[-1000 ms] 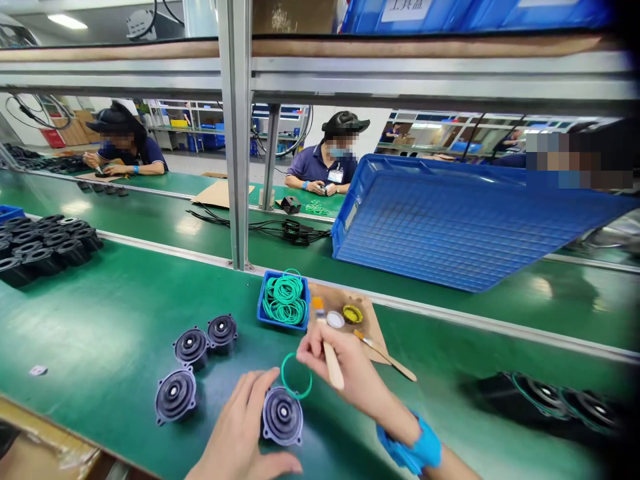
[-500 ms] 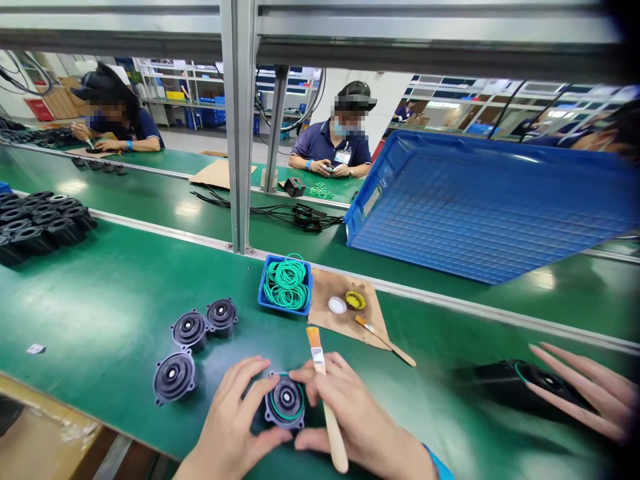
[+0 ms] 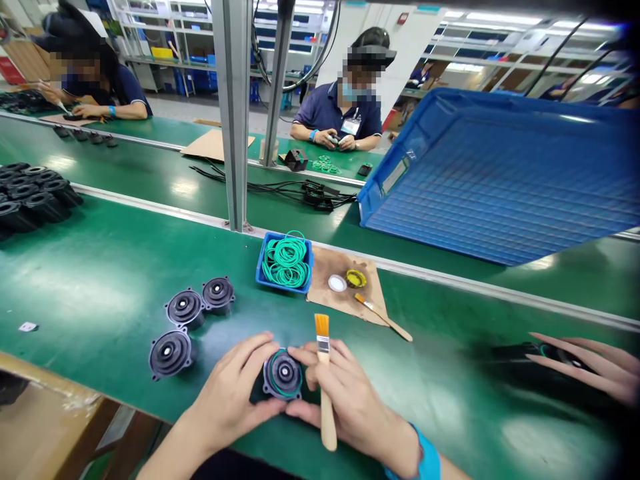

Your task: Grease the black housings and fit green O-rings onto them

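Could go wrong: the green ring [image 3: 271, 373] pops up if pressed lopsided on the black housing [image 3: 285, 372], which is on the bench [image 3: 120, 253] between both hands. Left hand [image 3: 235, 390] has its grip curled round the housing; right hand [image 3: 345, 393]'s grip pinches the brush [image 3: 327, 403] too, kinda awkward. Blue bin [image 3: 283, 287] and cardboard [image 3: 325, 302] lie beyond.

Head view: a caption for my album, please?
Left hand and right hand around a dark part and its green ring, the right also gripping a brush.
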{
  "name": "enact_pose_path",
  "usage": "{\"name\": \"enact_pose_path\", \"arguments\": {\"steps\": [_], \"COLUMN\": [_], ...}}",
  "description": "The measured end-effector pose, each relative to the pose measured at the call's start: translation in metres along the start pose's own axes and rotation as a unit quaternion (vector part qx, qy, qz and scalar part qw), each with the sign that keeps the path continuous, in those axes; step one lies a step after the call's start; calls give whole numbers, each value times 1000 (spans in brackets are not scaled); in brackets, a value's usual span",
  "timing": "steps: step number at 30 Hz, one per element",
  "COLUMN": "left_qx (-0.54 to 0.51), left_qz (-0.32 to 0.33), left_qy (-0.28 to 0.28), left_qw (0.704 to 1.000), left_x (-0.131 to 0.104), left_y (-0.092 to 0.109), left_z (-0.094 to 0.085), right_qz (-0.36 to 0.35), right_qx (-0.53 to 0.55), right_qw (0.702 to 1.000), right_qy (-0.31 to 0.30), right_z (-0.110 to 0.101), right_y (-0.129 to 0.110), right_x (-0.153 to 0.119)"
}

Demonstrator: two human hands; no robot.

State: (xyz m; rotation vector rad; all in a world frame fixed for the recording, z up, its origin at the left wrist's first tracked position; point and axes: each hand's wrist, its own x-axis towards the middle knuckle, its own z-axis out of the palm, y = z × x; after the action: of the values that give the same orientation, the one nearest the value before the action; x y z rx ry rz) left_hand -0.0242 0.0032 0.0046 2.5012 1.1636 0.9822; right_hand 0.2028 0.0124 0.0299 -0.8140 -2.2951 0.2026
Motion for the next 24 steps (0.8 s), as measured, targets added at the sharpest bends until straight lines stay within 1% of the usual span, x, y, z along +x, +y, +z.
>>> {"name": "enact_pose_path", "arguments": {"steps": [3, 6, 8, 10, 13, 17, 20, 21, 24], "left_qx": [-25, -45, -49, -36, -1, 28, 20, 9, -47], "left_qz": [-1, 1, 2, 8, 26, 42, 44, 29, -65], "left_qy": [-42, -47, -28, 2, 53, 117, 148, 157, 167], "left_qw": [999, 998, 998, 999, 998, 992, 988, 987, 983], "left_x": [6, 10, 10, 7, 0, -10, -16, -17, -20], "left_y": [-1, -2, -4, -6, -8, -3, 5, 8, 15], "left_z": [-3, -2, 0, 3, 9, 17, 25, 28, 35], "right_qz": [-6, -6, -3, -2, -16, -48, -83, -93, -117], "right_qx": [0, 5, 6, -4, -46, -95, -85, -77, -64], "right_qw": [1000, 1000, 1000, 1000, 999, 994, 992, 992, 990], "right_qy": [-10, -27, -24, -8, 11, 25, 40, 47, 42], "right_z": [2, 2, 2, 1, 1, 3, 6, 7, 9], "right_y": [2, 3, 2, 1, -2, -5, -4, -3, -2], "right_x": [4, 5, 3, 0, -6, -15, -22, -24, -27]}}
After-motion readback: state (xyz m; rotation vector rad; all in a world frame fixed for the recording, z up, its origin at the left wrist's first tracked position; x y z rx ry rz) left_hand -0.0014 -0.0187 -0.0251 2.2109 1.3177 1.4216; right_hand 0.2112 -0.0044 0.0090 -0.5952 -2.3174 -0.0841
